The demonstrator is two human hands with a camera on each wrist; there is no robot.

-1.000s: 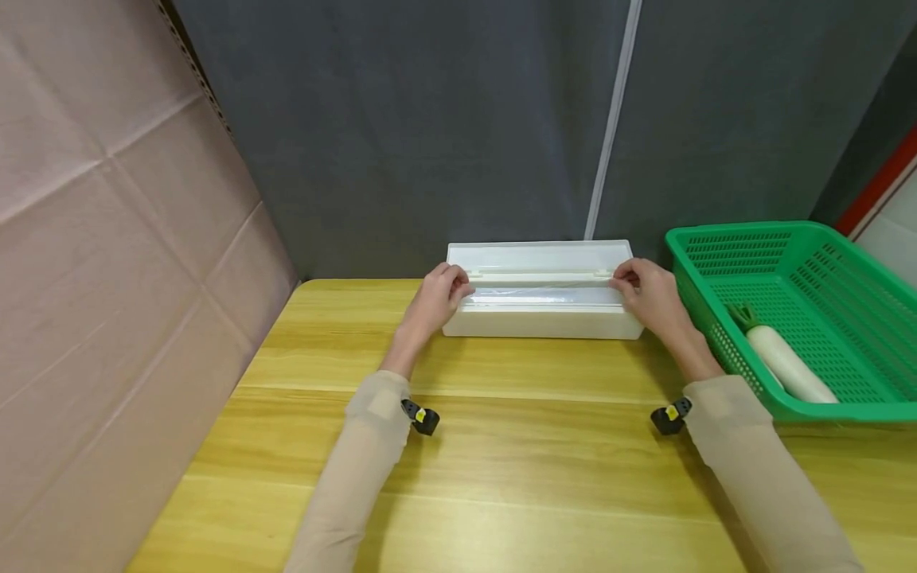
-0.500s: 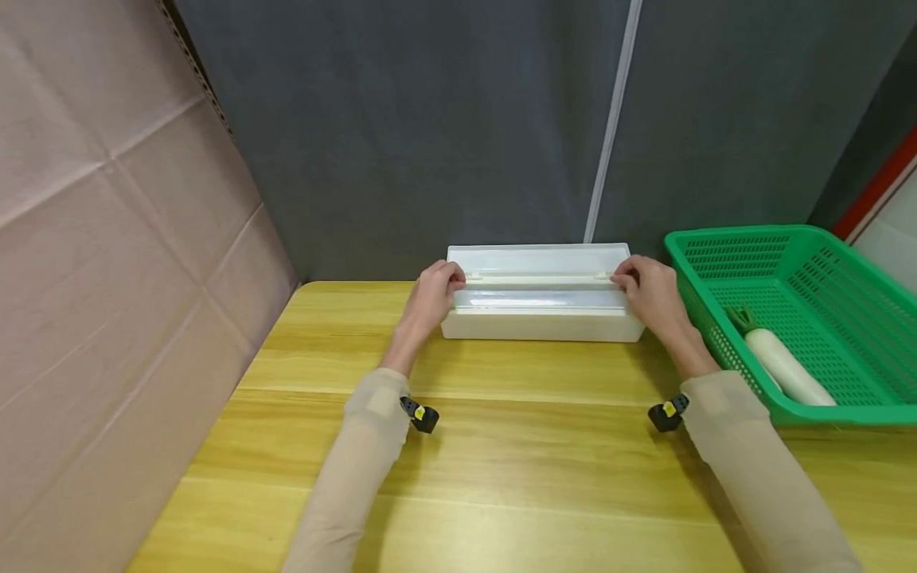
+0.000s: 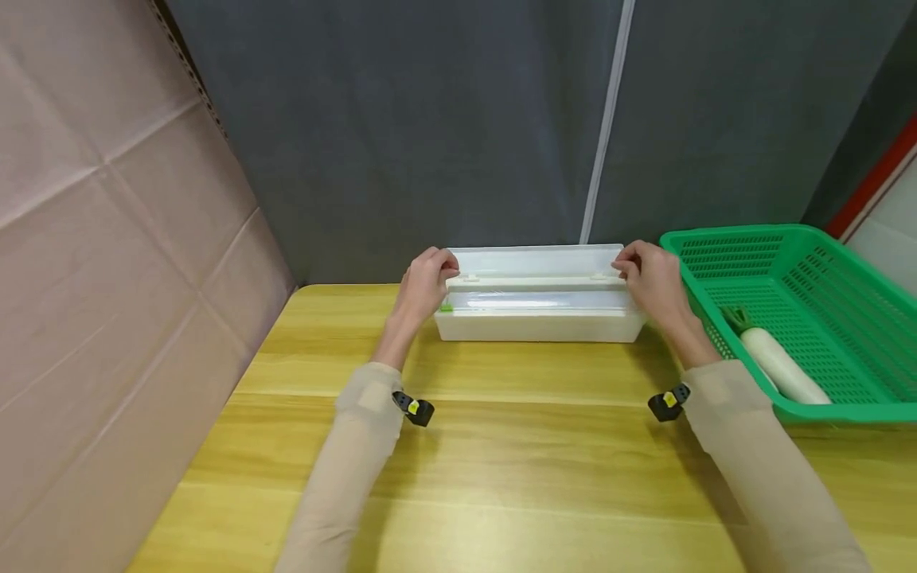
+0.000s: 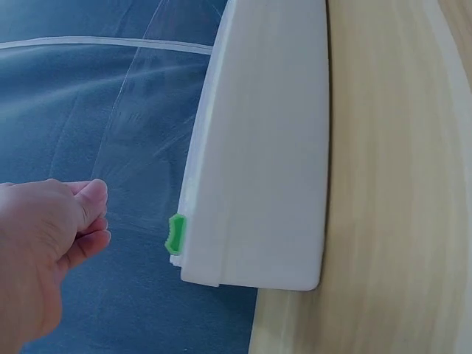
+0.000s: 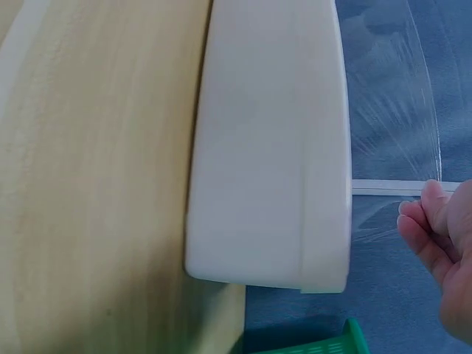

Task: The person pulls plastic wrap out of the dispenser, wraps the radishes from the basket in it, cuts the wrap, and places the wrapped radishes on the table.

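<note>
A white cling film dispenser (image 3: 537,328) stands on the table at the back, its lid (image 3: 533,259) raised. My left hand (image 3: 424,285) pinches one corner of a clear sheet of cling film (image 4: 140,136) above the box's left end. At the right end, thumb and fingertips of my right hand (image 3: 653,280) pinch the other corner. Between the hands the film stretches upward from the box, with fine creases showing in both wrist views. A green slide cutter (image 4: 175,234) sits at the left end of the box's front edge.
To the right, a green plastic basket (image 3: 788,412) holds a white radish (image 3: 784,366) with cut green stalks. A dark grey curtain (image 3: 430,119) hangs right behind the box. Pinkish cloth (image 3: 115,318) covers the left side along the wooden table (image 3: 501,477).
Both hands have risen a little from the box, drawing the cling film up with them. The green cutter at the left end has come into sight from behind the left hand.
</note>
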